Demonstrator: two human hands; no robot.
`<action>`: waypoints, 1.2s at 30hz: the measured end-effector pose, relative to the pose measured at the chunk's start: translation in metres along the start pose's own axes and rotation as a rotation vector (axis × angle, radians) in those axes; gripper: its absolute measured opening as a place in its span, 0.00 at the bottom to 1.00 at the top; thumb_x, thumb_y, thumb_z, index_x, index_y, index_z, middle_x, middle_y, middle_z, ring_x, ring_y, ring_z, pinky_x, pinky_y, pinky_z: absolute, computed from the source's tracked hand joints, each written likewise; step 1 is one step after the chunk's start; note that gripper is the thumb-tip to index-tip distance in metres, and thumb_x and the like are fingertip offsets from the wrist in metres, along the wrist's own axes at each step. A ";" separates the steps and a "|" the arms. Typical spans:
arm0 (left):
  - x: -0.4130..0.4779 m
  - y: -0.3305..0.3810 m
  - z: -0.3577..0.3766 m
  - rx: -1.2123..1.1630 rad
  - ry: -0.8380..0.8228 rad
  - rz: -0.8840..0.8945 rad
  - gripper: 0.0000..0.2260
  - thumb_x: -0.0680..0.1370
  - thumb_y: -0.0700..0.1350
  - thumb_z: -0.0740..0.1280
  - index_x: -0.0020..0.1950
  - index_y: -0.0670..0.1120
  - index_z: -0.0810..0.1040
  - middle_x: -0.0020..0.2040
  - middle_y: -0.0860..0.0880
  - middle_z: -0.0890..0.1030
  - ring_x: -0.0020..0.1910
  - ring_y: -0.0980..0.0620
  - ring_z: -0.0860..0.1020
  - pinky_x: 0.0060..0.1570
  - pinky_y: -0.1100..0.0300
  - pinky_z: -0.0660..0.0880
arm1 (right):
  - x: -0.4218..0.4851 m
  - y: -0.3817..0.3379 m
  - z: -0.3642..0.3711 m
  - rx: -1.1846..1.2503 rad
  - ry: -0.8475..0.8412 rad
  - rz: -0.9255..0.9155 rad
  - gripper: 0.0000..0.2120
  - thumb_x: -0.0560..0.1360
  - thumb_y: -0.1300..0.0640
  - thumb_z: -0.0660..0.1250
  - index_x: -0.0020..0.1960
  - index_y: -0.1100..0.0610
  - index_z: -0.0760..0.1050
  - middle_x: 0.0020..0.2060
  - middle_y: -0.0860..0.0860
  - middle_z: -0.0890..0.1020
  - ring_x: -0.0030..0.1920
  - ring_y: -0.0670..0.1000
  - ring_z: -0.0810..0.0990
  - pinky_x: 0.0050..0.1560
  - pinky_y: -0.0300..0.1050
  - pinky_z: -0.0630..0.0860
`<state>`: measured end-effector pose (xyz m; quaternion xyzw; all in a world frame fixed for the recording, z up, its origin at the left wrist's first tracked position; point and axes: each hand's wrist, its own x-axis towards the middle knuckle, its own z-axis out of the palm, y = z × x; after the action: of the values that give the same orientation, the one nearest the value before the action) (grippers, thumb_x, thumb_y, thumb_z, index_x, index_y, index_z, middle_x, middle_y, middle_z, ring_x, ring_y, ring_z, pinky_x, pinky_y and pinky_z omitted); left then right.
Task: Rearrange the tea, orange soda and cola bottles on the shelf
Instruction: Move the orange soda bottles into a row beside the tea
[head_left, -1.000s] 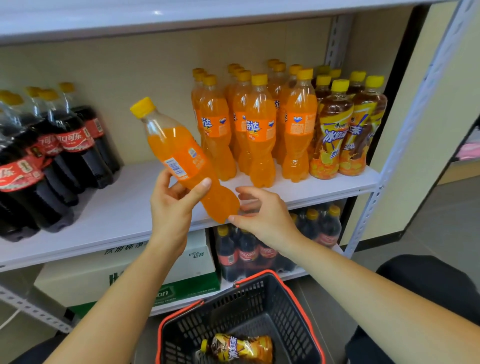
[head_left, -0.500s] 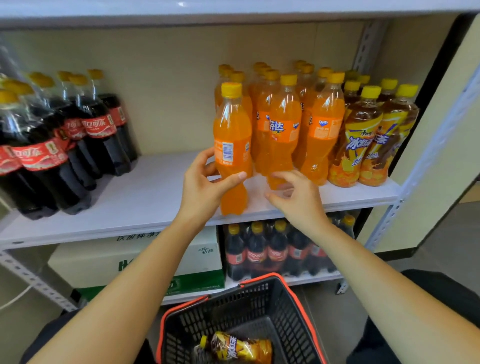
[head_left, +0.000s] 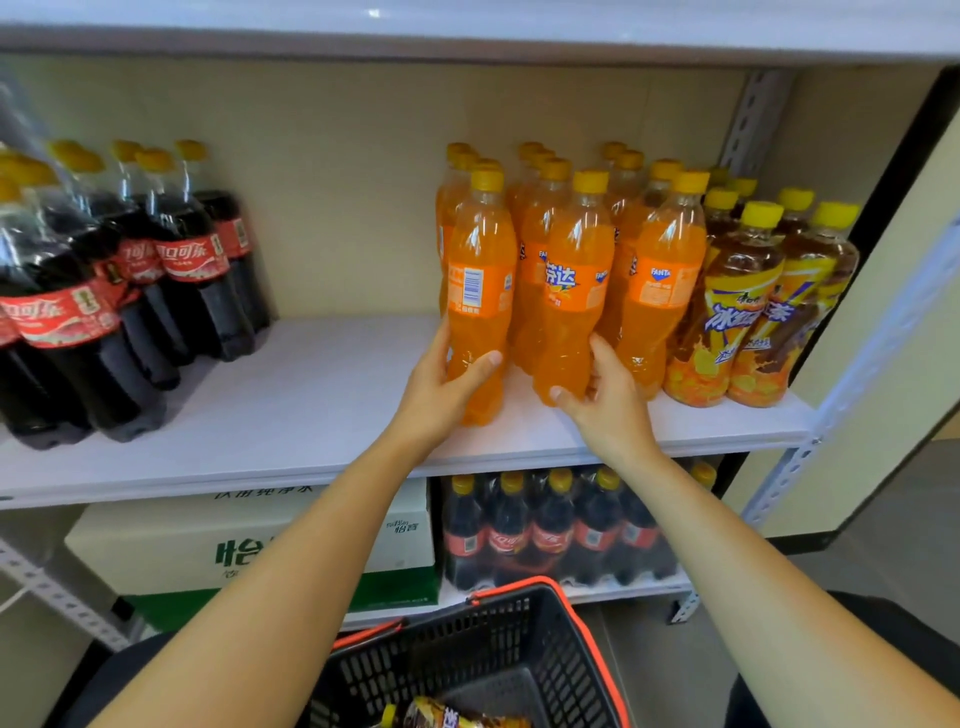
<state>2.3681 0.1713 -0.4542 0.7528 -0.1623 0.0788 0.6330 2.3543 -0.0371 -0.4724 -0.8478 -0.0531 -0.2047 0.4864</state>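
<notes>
As left hand (head_left: 441, 384) wraps one glossy waisted soda bottle (head_left: 480, 260),
right hand (head_left: 615, 400) fingers (head_left: 569, 401) curl round base of neighbouring bottle (head_left: 571, 291).

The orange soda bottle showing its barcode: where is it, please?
In the head view, the barcode bottle is upright on the white shelf, at the left edge of the orange soda group, gripped low by the left hand.

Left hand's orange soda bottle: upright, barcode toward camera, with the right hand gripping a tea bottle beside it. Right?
Not quite. Head view: the right hand grips a second orange soda bottle, not tea. The left hand does hold its soda bottle upright, barcode toward camera.
</notes>
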 end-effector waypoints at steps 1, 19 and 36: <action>0.001 -0.002 0.000 -0.006 -0.024 -0.006 0.28 0.79 0.56 0.70 0.78 0.59 0.65 0.68 0.61 0.78 0.65 0.61 0.78 0.66 0.49 0.77 | 0.000 0.001 0.001 -0.005 0.001 0.003 0.34 0.76 0.57 0.76 0.77 0.50 0.65 0.69 0.50 0.77 0.69 0.55 0.76 0.68 0.61 0.76; 0.006 -0.001 0.017 0.006 0.075 -0.073 0.30 0.74 0.62 0.72 0.73 0.56 0.69 0.69 0.53 0.77 0.65 0.52 0.78 0.65 0.44 0.78 | -0.014 0.000 0.019 -0.154 0.129 -0.040 0.34 0.77 0.49 0.74 0.77 0.43 0.60 0.73 0.47 0.73 0.72 0.52 0.73 0.68 0.54 0.76; -0.003 -0.002 0.009 0.169 0.141 -0.119 0.35 0.70 0.58 0.79 0.71 0.48 0.71 0.66 0.48 0.77 0.62 0.46 0.79 0.60 0.45 0.80 | -0.022 -0.013 0.012 -0.148 0.080 0.003 0.34 0.76 0.53 0.75 0.78 0.52 0.65 0.72 0.51 0.74 0.71 0.53 0.73 0.70 0.54 0.73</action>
<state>2.3657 0.1629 -0.4590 0.8044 -0.0654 0.1072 0.5807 2.3338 -0.0174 -0.4765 -0.8727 -0.0169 -0.2411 0.4242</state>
